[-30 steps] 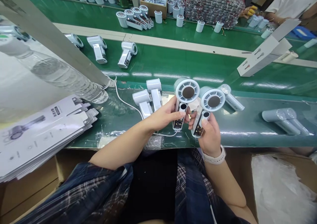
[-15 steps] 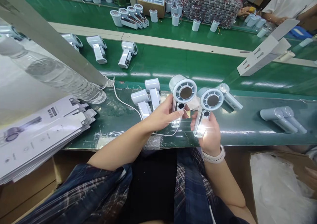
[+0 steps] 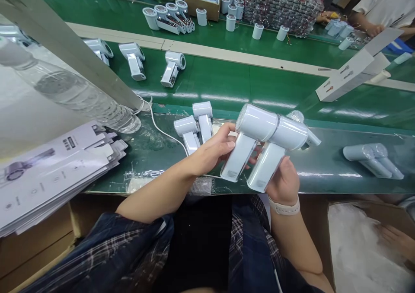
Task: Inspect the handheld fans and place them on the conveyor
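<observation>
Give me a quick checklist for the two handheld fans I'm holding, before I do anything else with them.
1. Left hand grips the left fan by its handle: ok.
2. Right hand grips the right fan by its handle: ok.
3. Both fans turned so their plain backs face the camera: ok.
4. Fan grilles and button sides free of flaws: cannot tell, they face away.
5. Two fans on the bench lie apart from the hands: ok.
6. White cable clear of the held fans: ok.
</observation>
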The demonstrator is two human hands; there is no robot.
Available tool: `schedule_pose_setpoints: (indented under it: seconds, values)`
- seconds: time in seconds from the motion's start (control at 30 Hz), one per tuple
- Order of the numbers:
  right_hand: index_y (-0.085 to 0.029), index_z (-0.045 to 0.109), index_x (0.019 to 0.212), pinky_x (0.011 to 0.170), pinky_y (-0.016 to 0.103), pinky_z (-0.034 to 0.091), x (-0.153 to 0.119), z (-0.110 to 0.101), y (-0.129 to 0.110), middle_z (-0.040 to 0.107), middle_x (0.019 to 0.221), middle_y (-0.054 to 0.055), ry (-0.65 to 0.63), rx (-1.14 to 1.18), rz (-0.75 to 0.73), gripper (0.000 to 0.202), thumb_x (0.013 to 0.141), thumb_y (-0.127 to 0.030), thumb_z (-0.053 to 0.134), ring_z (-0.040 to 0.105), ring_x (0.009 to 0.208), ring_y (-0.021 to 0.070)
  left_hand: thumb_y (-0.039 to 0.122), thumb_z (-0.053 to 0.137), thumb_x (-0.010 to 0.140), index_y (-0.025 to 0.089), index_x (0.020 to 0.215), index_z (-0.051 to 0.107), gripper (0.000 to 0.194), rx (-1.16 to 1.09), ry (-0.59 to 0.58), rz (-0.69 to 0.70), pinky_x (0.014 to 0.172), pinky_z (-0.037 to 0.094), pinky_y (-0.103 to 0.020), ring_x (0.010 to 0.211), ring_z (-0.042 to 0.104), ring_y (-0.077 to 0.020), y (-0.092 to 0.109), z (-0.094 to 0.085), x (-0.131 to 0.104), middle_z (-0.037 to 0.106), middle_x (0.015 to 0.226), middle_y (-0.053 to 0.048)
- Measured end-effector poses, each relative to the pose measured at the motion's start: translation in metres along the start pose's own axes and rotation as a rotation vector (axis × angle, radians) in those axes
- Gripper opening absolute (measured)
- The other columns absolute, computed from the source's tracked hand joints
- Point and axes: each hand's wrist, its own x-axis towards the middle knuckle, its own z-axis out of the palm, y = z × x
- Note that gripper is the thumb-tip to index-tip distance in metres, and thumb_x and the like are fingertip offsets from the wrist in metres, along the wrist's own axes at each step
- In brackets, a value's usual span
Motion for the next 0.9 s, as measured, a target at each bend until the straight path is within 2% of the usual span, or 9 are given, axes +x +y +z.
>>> schedule_pose_setpoints:
  seconds: [0.23, 0.33, 0.4, 0.47, 0.53, 0.63, 0.73, 0.83, 0.9]
  values:
    - [-0.024, 0.08, 0.105, 0.078, 0.047, 0.068, -0.005, -0.01, -0.003, 0.08, 0.092, 0.006, 0.093, -0.053, -0.094, 0.04, 0.083, -0.058, 0.083, 0.076, 0.082, 0.0258, 0.044, 0.075, 0.096, 0.026, 0.116, 0.041, 0.043, -0.078, -0.056, -0.022, 0.08, 0.067, -0.043, 0.097, 0.081, -0.0277, 0.01, 0.007, -0.004, 0.078, 0.112, -0.005]
    - [-0.023, 0.08, 0.103, 0.087, 0.051, 0.066, -0.002, -0.008, -0.004, 0.08, 0.095, 0.008, 0.1, -0.053, -0.083, 0.036, 0.086, -0.055, 0.079, 0.076, 0.089, 0.028, 0.045, 0.078, 0.093, 0.026, 0.118, 0.043, 0.047, -0.063, -0.036, -0.033, 0.079, 0.066, -0.041, 0.097, 0.08, -0.0281, 0.009, 0.006, -0.002, 0.077, 0.112, -0.006]
    - [-0.022, 0.08, 0.105, 0.088, 0.051, 0.065, 0.0, -0.005, -0.004, 0.08, 0.096, 0.008, 0.09, -0.019, -0.025, 0.035, 0.089, -0.053, 0.074, 0.075, 0.087, 0.0277, 0.043, 0.085, 0.087, 0.024, 0.124, 0.048, 0.056, -0.022, 0.019, -0.033, 0.084, 0.064, -0.039, 0.103, 0.078, -0.0287, 0.007, 0.006, -0.001, 0.076, 0.116, -0.01]
    - [-0.022, 0.079, 0.105, 0.082, 0.047, 0.065, 0.003, -0.003, -0.005, 0.078, 0.093, 0.007, 0.081, 0.031, 0.048, 0.034, 0.091, -0.051, 0.067, 0.073, 0.081, 0.0249, 0.041, 0.091, 0.079, 0.02, 0.127, 0.053, 0.065, 0.009, 0.061, -0.045, 0.088, 0.062, -0.037, 0.112, 0.075, -0.0303, 0.006, 0.006, 0.001, 0.073, 0.122, -0.014]
    - [-0.022, 0.077, 0.099, 0.073, 0.039, 0.064, 0.005, -0.001, -0.006, 0.074, 0.085, 0.005, 0.085, 0.077, 0.093, 0.031, 0.093, -0.048, 0.061, 0.069, 0.075, 0.0211, 0.04, 0.094, 0.074, 0.017, 0.126, 0.057, 0.068, 0.01, 0.042, -0.088, 0.087, 0.061, -0.037, 0.113, 0.072, -0.0317, 0.006, 0.007, 0.003, 0.072, 0.123, -0.017]
    - [-0.021, 0.074, 0.091, 0.063, 0.032, 0.058, 0.007, 0.001, -0.006, 0.067, 0.076, 0.003, 0.088, 0.095, 0.11, 0.031, 0.092, -0.046, 0.056, 0.061, 0.066, 0.0176, 0.04, 0.096, 0.071, 0.014, 0.117, 0.063, 0.062, -0.003, -0.02, -0.166, 0.078, 0.058, -0.033, 0.093, 0.072, -0.0252, 0.005, 0.007, 0.005, 0.073, 0.104, -0.012]
    - [-0.02, 0.073, 0.086, 0.058, 0.03, 0.054, 0.006, 0.004, -0.005, 0.064, 0.071, 0.004, 0.063, 0.062, 0.098, 0.033, 0.092, -0.045, 0.052, 0.057, 0.061, 0.0168, 0.038, 0.096, 0.072, 0.014, 0.107, 0.062, 0.055, -0.033, -0.003, -0.168, 0.073, 0.054, -0.028, 0.076, 0.066, -0.0157, 0.003, 0.007, 0.006, 0.068, 0.085, -0.004]
    - [-0.019, 0.068, 0.072, 0.055, 0.029, 0.05, 0.005, 0.005, -0.004, 0.064, 0.069, 0.005, 0.04, 0.015, 0.087, 0.041, 0.094, -0.047, 0.048, 0.057, 0.058, 0.0161, 0.039, 0.095, 0.073, 0.014, 0.105, 0.061, 0.053, -0.093, 0.081, -0.166, 0.072, 0.054, -0.027, 0.078, 0.065, -0.0149, 0.001, 0.005, 0.007, 0.068, 0.09, -0.005]
    - [-0.018, 0.067, 0.071, 0.054, 0.029, 0.049, 0.005, 0.005, -0.003, 0.064, 0.069, 0.006, 0.048, -0.013, 0.076, 0.044, 0.095, -0.048, 0.047, 0.057, 0.056, 0.0161, 0.041, 0.091, 0.077, 0.014, 0.106, 0.061, 0.05, -0.157, 0.126, -0.194, 0.075, 0.056, -0.029, 0.082, 0.068, -0.017, -0.001, 0.003, 0.007, 0.07, 0.097, -0.007]
